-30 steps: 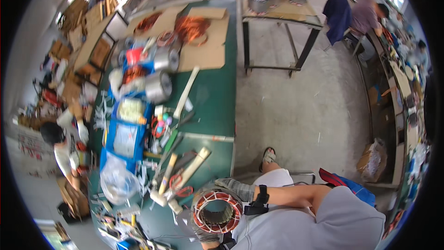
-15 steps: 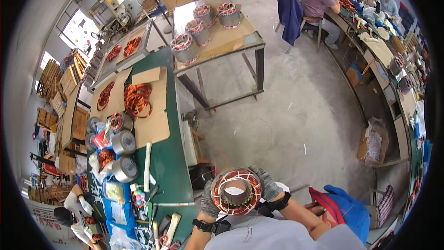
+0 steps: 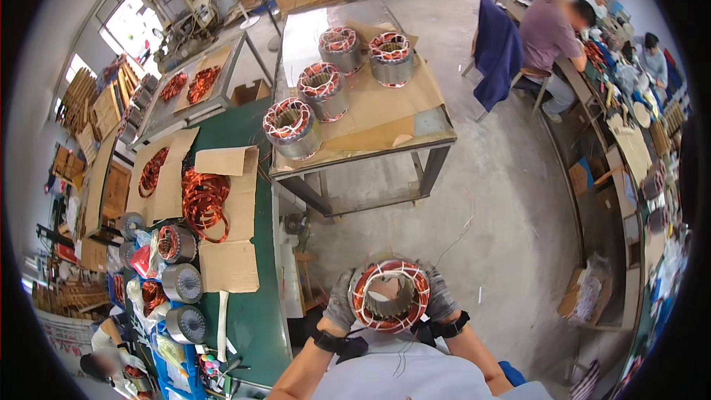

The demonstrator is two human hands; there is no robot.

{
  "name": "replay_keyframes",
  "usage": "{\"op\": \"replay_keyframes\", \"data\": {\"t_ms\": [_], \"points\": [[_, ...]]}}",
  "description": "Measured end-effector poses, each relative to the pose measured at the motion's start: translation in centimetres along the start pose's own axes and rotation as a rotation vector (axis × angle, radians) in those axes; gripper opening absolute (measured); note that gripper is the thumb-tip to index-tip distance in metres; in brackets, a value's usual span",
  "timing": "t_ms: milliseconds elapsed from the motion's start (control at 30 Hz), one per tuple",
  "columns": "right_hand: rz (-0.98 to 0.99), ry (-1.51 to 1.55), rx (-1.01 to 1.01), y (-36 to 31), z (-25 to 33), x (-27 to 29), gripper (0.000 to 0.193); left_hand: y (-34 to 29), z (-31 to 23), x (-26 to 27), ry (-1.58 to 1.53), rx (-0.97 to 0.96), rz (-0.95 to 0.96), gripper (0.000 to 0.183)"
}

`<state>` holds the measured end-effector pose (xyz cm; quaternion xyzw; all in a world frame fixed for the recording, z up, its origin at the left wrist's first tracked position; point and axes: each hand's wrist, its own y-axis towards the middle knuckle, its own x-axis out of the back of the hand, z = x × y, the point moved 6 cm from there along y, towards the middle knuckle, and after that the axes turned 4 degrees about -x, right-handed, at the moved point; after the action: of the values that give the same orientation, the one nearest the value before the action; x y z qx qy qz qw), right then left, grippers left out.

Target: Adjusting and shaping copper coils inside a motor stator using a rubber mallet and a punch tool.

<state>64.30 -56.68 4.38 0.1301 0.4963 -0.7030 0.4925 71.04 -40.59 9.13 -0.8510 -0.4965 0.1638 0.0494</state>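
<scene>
Between my two gloved hands is a motor stator (image 3: 390, 322), a metal ring with red-orange copper windings bound in white cord. Its open bore faces up toward me, in front of my body. My left hand (image 3: 341, 304), in a grey glove, grips its left side. On the opposite side my right hand (image 3: 442, 298), gloved alike, clasps the ring. The fingers of both hands curl partly out of sight behind the stator. Thin lead wires trail from it, some over the light shirt below.
Ahead stands a metal-framed table (image 3: 355, 150) bearing several wound stators (image 3: 287, 127). The green bench (image 3: 255, 326) on my left holds copper coils (image 3: 206, 200) on cardboard, bare stators (image 3: 182, 283) and tools. A seated person (image 3: 552, 37) works at the long right-hand bench, beside a draped chair (image 3: 498, 55).
The table ahead now appears nearer and lower in view, and its stators look larger. The stator in my hands stays between them, slightly higher in view.
</scene>
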Motion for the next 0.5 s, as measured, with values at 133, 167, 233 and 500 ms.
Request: {"op": "replay_keyframes", "data": {"t_ms": [133, 167, 233, 500], "points": [[0.013, -0.346, 0.123, 5.6, 4.0, 0.9, 0.027, 6.0, -1.0, 0.0, -0.831, 0.277, -0.145, 0.038], [-0.008, -0.377, 0.147, 7.0, 5.6, -0.1, 0.027, 7.8, -1.1, 0.2, -0.809, 0.315, -0.195, 0.039], [0.054, -0.044, -0.014, 9.9, 8.3, -2.6, 0.024, 11.2, -2.1, 0.4, -0.824, 0.286, -0.188, 0.038], [0.232, -0.016, -0.207, 22.4, 18.3, -9.1, 0.042, 24.6, -2.6, 3.8, -0.631, 0.037, -0.383, 0.035]]}}
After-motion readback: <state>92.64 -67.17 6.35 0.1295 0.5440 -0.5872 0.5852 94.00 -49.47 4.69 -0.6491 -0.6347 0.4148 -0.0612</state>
